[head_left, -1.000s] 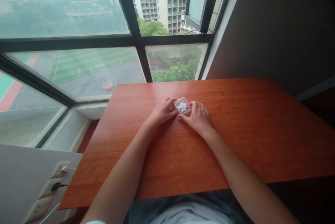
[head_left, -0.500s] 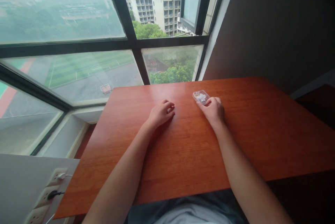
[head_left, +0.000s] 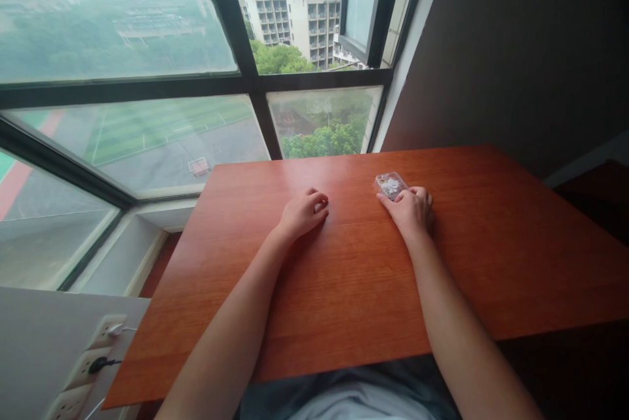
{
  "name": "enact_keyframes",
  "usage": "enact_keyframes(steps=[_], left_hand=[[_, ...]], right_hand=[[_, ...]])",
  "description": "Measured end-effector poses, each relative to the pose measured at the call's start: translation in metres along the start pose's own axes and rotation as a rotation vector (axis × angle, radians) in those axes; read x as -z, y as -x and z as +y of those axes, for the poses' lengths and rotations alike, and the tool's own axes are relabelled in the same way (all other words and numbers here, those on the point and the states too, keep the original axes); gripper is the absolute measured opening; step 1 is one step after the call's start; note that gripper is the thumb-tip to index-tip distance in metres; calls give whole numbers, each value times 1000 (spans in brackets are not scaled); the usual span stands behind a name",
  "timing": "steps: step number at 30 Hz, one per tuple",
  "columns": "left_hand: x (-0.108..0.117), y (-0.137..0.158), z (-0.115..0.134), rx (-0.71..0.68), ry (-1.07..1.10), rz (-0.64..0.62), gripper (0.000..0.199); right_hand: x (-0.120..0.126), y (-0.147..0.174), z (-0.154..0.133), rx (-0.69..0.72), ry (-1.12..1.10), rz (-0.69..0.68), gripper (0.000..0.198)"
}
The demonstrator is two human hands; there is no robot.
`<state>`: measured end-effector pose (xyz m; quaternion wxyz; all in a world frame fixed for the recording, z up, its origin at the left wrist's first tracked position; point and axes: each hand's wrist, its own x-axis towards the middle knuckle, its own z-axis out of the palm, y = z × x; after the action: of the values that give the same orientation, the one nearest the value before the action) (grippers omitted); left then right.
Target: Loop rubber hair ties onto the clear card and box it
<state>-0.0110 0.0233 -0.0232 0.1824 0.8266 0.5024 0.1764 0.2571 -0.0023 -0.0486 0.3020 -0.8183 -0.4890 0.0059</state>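
A small clear plastic box point(head_left: 390, 185) with white pieces inside lies towards the far side of the wooden table. My right hand point(head_left: 413, 208) grips its near right edge between thumb and fingers, and what the white pieces are is too small to tell. Left of the box, my left hand point(head_left: 305, 211) rests on the tabletop. Its fingers are loosely bent, a gap shows between thumb and fingertips, and nothing is in them.
The reddish-brown table point(head_left: 334, 295) reaches to a dark-framed window point(head_left: 253, 82) at the back. A grey wall point(head_left: 501, 59) stands on the right. At lower left are wall sockets point(head_left: 86, 367) with plugs in them.
My right hand and the clear plastic box have shifted a little to the right along the table. The left hand stays in place.
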Motion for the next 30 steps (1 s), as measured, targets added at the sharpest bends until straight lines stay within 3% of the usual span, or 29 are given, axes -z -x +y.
enact_keyframes(steps=[3, 6, 9, 11, 14, 19, 23, 30], left_hand=[[0, 0, 1, -1, -8, -1, 22], [0, 1, 2, -1, -26, -7, 22], [0, 1, 4, 1, -47, -4, 22], [0, 2, 5, 4, -50, -2, 22], [1, 2, 6, 13, -52, -12, 23], [0, 2, 5, 7, -70, -12, 23], [-1, 2, 5, 5, -80, -11, 23], [0, 2, 6, 12, -93, -17, 23]], right_hand=[[2, -3, 2, 31, -30, 88, 40], [1, -3, -4, 148, -114, 185, 37], [-3, 2, -17, 353, -202, 112, 32], [-4, 7, -23, 417, -201, 98, 26], [-4, 6, -20, 276, -140, 194, 14], [-11, -3, 0, 160, -100, 151, 25], [-18, -1, 2, 153, -58, 79, 28], [-17, 2, -1, 168, -44, 88, 24]])
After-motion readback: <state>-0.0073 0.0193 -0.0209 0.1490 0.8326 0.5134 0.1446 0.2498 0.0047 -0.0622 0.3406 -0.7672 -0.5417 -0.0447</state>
